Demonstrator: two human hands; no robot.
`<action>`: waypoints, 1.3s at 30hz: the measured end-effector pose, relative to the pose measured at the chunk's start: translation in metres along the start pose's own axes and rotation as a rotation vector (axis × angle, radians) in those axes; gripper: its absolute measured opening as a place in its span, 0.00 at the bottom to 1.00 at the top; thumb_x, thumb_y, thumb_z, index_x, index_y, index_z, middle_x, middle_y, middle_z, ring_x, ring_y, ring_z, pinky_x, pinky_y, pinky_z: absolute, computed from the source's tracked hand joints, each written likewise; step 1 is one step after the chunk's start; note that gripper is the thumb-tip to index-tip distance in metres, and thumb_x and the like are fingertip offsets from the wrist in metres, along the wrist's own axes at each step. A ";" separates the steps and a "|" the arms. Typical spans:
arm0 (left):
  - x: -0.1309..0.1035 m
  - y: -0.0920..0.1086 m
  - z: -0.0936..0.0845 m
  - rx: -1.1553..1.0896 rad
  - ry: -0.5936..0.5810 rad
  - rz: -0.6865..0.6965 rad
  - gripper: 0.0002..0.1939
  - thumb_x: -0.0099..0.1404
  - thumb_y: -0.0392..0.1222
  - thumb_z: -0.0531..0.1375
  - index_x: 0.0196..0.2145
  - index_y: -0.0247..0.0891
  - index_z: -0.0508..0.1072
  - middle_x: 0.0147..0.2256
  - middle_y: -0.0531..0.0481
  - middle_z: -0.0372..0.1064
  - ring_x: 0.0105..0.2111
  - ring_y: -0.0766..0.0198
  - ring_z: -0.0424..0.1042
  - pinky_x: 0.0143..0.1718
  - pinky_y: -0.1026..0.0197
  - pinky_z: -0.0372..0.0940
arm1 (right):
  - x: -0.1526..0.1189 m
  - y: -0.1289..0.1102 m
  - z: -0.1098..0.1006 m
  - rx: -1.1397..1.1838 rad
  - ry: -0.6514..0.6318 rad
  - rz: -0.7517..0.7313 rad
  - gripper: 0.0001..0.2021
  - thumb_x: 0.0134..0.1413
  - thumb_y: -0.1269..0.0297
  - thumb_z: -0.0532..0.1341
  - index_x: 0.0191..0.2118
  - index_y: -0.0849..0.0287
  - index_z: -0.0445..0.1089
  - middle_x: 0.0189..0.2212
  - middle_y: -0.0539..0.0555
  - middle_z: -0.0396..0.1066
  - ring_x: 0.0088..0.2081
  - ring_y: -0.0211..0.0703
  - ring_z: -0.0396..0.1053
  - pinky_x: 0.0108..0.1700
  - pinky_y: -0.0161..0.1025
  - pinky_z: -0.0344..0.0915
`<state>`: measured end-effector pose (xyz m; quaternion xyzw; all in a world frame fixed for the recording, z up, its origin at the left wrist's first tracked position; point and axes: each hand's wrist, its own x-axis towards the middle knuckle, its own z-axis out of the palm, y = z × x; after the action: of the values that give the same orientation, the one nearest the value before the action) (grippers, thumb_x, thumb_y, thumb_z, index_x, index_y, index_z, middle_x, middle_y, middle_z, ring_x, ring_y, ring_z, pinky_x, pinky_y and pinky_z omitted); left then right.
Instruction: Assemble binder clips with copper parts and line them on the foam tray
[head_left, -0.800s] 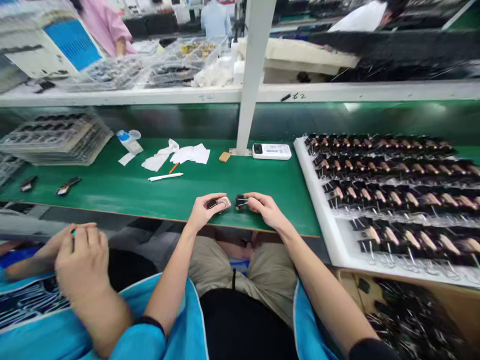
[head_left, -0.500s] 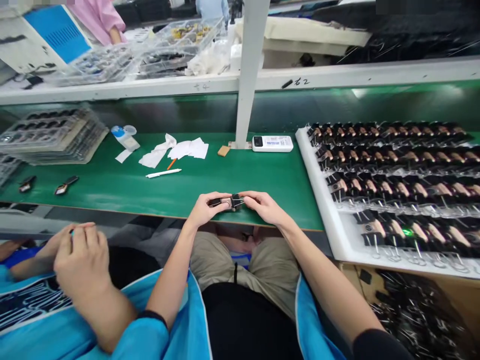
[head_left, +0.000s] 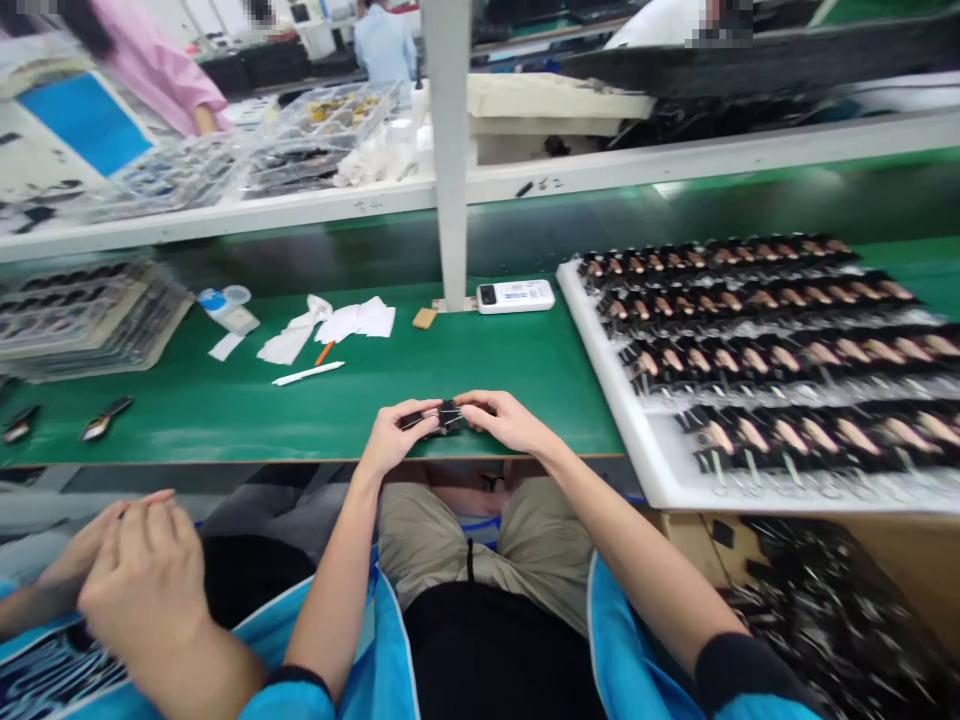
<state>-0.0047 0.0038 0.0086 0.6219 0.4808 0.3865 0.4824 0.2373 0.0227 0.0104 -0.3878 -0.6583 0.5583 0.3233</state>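
Just above the front edge of the green bench, my two hands meet around one small piece. My left hand (head_left: pixel 385 438) has its fingers closed on a small watch-like device (head_left: pixel 431 424) with dark ends. A black binder clip (head_left: pixel 450 411) with silver wire arms sits across the middle of the device. At the right side, my right hand (head_left: pixel 508 420) pinches the clip's wire arms between thumb and fingers. My fingers cover parts of the device and the clip.
On the right stands a white foam tray (head_left: pixel 651 455) with rows of clipped devices; below it are heaped binder clips (head_left: pixel 832 580). A white pen (head_left: pixel 307 373), papers (head_left: pixel 360 318), a white box-shaped device (head_left: pixel 517 296) and stacked trays (head_left: pixel 90 320) lie behind. A co-worker's hands (head_left: pixel 146 570) are at left.
The view has shifted, so the bench things appear further left and the front edge lower. My right fingers have moved left over the clip, and its wire arms now lie across it.
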 end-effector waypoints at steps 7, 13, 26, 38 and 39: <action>0.010 -0.008 -0.004 -0.032 0.044 0.022 0.28 0.60 0.54 0.72 0.54 0.38 0.79 0.44 0.43 0.80 0.40 0.57 0.78 0.43 0.59 0.72 | -0.008 -0.027 0.007 -0.089 0.080 -0.016 0.14 0.58 0.64 0.69 0.49 0.62 0.77 0.38 0.52 0.77 0.37 0.42 0.73 0.41 0.35 0.66; 0.019 -0.008 0.000 -0.329 0.209 0.127 0.26 0.67 0.59 0.64 0.54 0.38 0.77 0.43 0.42 0.78 0.39 0.58 0.79 0.37 0.61 0.70 | -0.122 -0.054 -0.043 0.333 0.475 0.043 0.19 0.52 0.58 0.70 0.47 0.58 0.69 0.34 0.53 0.77 0.33 0.47 0.77 0.38 0.42 0.73; 0.015 -0.002 0.008 -0.200 0.253 0.092 0.22 0.65 0.54 0.66 0.49 0.35 0.76 0.38 0.46 0.77 0.33 0.62 0.75 0.35 0.60 0.68 | -0.219 -0.026 -0.072 -0.949 1.312 0.136 0.09 0.56 0.56 0.63 0.31 0.54 0.67 0.36 0.57 0.74 0.40 0.52 0.71 0.43 0.47 0.68; 0.015 -0.009 0.004 -0.109 0.266 0.083 0.21 0.65 0.54 0.66 0.48 0.35 0.77 0.38 0.46 0.78 0.34 0.60 0.76 0.39 0.58 0.70 | -0.222 -0.021 -0.075 -1.033 1.368 0.114 0.16 0.65 0.51 0.62 0.49 0.59 0.73 0.48 0.63 0.70 0.49 0.57 0.69 0.48 0.49 0.69; 0.016 -0.010 0.005 -0.085 0.277 0.079 0.21 0.65 0.54 0.67 0.48 0.36 0.78 0.38 0.46 0.78 0.35 0.60 0.76 0.42 0.57 0.71 | -0.235 -0.020 -0.077 -1.010 1.460 0.090 0.17 0.66 0.52 0.61 0.49 0.60 0.72 0.46 0.62 0.70 0.46 0.55 0.70 0.47 0.49 0.69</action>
<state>0.0019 0.0190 -0.0016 0.5600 0.5014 0.5072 0.4217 0.4161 -0.1461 0.0447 -0.7690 -0.4397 -0.1730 0.4305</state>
